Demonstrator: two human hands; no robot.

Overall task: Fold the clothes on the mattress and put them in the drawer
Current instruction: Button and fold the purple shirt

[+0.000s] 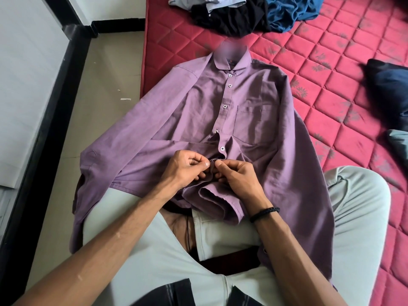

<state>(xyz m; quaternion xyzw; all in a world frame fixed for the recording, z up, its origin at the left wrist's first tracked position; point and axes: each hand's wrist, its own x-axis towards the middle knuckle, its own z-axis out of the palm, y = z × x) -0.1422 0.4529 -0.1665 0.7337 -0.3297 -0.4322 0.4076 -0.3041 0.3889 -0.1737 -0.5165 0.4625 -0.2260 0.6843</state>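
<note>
Purple cotton button-up shirt (254,102) lies flat on the red quilted mattress (331,62) and lap. Left hand (185,167) and right hand (237,176) pinch its bottom placket — buttoning goes best with both edges lined up.

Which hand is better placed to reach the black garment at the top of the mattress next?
Probably the right hand. The black garment lies up and slightly right of the purple shirt, a little nearer the right hand. Both it and the left hand now pinch the shirt's placket, so either must let go first.
</note>
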